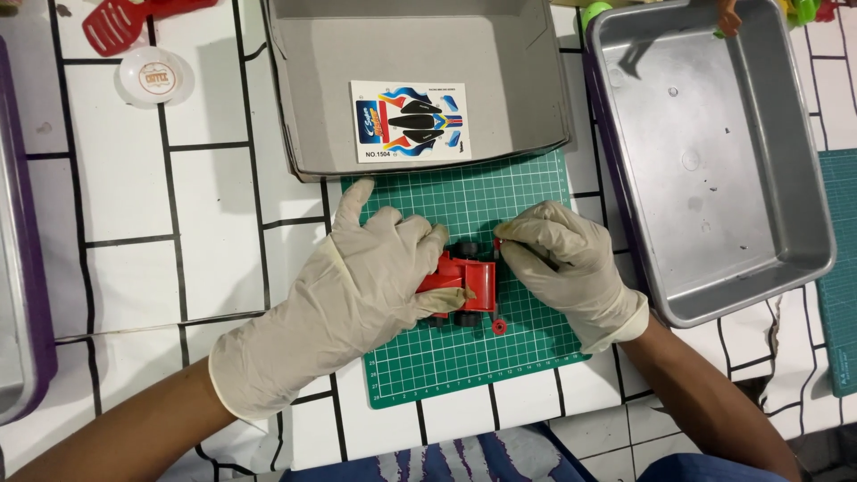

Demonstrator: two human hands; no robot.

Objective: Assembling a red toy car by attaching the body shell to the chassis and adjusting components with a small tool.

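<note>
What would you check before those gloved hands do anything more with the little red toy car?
1. Left hand has the red toy car steadied on the green cutting mat: ok, its fingers rest on the body.
2. Right hand in place at the car's end: ok; what its fingertips pinch: cannot tell.
3. Loose red wheel accounted for: ok, it lies on the mat beside the car.
4. Black wheels seated: cannot tell, mostly hidden.
5. Sticker sheet within sight: ok, lying in the grey cardboard box lid.
6. Metal tray free of parts: ok.
</note>
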